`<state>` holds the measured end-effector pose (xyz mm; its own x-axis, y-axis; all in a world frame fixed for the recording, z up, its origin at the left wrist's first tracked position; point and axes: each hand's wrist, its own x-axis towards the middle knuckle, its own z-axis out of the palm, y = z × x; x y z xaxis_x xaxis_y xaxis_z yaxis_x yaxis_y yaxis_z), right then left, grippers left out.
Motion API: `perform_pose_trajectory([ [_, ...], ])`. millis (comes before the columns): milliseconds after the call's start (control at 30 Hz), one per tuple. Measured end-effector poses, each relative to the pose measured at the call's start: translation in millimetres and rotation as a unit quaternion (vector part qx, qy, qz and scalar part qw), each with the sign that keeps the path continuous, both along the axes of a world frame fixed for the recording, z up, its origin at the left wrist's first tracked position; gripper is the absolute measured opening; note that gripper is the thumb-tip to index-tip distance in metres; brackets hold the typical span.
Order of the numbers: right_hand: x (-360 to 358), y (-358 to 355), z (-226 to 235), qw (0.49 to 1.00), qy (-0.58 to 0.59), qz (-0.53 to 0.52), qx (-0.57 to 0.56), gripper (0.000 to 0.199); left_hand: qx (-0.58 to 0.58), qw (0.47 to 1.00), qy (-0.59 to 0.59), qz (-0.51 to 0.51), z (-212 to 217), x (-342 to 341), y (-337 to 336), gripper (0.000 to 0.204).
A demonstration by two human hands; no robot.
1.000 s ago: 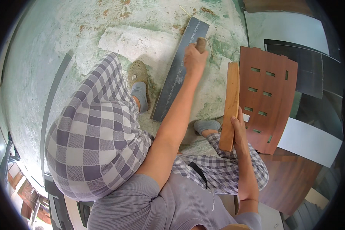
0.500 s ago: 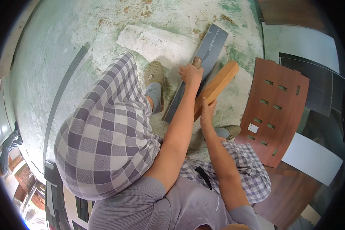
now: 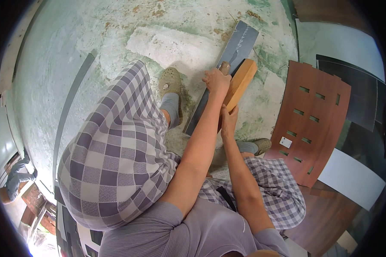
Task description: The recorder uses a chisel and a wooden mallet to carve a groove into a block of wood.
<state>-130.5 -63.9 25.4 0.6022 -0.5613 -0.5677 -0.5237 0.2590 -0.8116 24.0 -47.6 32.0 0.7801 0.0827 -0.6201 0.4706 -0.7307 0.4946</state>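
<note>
A long dark grey board (image 3: 240, 43) lies slanting on the floor between my feet. Over its middle, my left hand (image 3: 217, 81) is closed on a short brown piece with a rounded end (image 3: 224, 67); my fingers cover the rest of it. Lower down, my right hand (image 3: 229, 118) grips the near end of an orange-brown wooden block (image 3: 242, 82). That block lies along the right edge of the grey board, close beside my left hand. My left forearm hides part of the board's near half.
To my right lies a red-brown panel (image 3: 311, 124) with several slots, with white sheets (image 3: 351, 175) and dark sheets around it. A narrow grey strip (image 3: 68, 103) lies at the left. My clog-shod foot (image 3: 170, 83) is left of the board. Another person's legs (image 3: 19, 175) show at the far left.
The wooden block has moved left in my right hand, up against the grey board. My left hand stays over the board. More of the other person's legs shows at the far left.
</note>
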Motion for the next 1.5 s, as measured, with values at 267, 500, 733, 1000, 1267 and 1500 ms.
perform_pose_trajectory([
  [267,45.2,-75.5,-11.2,0.998,-0.034,-0.008,-0.059,0.054,-0.096,0.985,-0.135,-0.041,-5.6,39.8,-30.9,0.051],
  [500,37.0,-129.4,19.6,0.995,-0.069,0.035,-0.059,0.055,-0.239,0.961,-0.133,-0.039,53.7,53.5,-26.2,0.047],
  [733,-2.7,-174.5,128.7,0.965,0.064,0.189,-0.171,0.053,-0.354,0.873,-0.231,-0.244,83.6,13.6,-76.6,0.033],
  [1000,-60.6,-187.6,248.5,0.967,0.12,0.141,-0.174,0.061,-0.298,0.813,-0.308,-0.395,37.8,-47.6,-88.9,0.035],
  [1267,-73.6,-168.2,241.2,0.894,0.141,0.194,-0.379,0.073,-0.309,0.791,-0.348,-0.397,23.9,-66.6,-90.9,0.036],
  [1500,-84.9,-172.2,218.9,0.883,0.041,0.189,-0.427,0.081,-0.305,0.796,-0.394,-0.343,28.7,-76.7,-100.7,0.032],
])
